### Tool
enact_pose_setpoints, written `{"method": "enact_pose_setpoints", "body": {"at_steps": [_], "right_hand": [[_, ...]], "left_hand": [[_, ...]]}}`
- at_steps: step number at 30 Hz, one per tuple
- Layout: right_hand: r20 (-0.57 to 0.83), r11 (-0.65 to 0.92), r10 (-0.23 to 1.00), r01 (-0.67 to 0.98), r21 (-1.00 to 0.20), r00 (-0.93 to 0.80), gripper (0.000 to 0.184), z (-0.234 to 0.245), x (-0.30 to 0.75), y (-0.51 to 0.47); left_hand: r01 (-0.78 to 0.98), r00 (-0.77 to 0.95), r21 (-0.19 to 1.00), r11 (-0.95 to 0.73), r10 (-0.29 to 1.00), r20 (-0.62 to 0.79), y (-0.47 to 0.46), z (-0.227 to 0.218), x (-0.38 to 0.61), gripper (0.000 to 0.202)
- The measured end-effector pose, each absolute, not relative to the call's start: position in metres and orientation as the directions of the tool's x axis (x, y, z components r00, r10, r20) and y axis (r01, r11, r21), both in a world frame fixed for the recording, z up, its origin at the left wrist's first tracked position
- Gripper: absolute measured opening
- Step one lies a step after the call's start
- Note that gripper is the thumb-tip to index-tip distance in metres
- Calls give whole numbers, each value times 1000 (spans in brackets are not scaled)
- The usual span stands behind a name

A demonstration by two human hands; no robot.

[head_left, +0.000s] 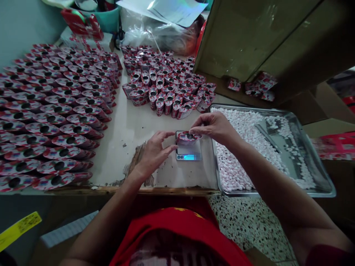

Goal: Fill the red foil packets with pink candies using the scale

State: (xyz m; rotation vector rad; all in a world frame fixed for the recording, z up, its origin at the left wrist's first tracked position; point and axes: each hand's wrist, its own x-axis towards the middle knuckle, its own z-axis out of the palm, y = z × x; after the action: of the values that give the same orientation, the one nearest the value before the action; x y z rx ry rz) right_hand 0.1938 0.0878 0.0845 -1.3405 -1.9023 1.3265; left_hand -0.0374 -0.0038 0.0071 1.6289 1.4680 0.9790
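A small digital scale (188, 150) with a lit display lies on the table in front of me. On its plate stands a red-and-white printed packet (183, 139) with a round hole in its top. My left hand (158, 147) is just left of the packet, thumb and fingers spread apart around nothing. Over the packet's right end, my right hand (212, 127) has its thumb and forefinger pinched close by the hole. What those fingertips hold, if anything, is too small to make out. To the right, a metal tray (323, 177) holds many small white pieces (235, 162).
Rows of similar packets (51, 118) fill the table's left side, and a looser group (166, 85) stands behind the scale. A flat metal scoop or bar (267, 137) lies in the tray. A large cardboard box (249, 33) rises at the back right, beside several packets (260, 83).
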Motion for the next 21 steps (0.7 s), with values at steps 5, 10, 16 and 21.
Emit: {"method": "enact_pose_setpoints", "body": {"at_steps": [5,10,16,21], "right_hand": [[-135,87,892,458,-885,-431,44,85,188,83],[-71,179,897,506,-844,-437,40,85,182,80],[-63,182,906,520,-835,-418,38,87,184,79],[-13,237,906,533,-812,-423,40,89,180,80]], "left_hand": [[421,58,901,-102,995,85,-4,9,-35,40],[442,47,893,-82,997,68,-4,9,-37,41],[424,42,901,-95,995,85,-2,10,-38,49],[419,19,896,-148,988,154,8,3,-24,55]]}}
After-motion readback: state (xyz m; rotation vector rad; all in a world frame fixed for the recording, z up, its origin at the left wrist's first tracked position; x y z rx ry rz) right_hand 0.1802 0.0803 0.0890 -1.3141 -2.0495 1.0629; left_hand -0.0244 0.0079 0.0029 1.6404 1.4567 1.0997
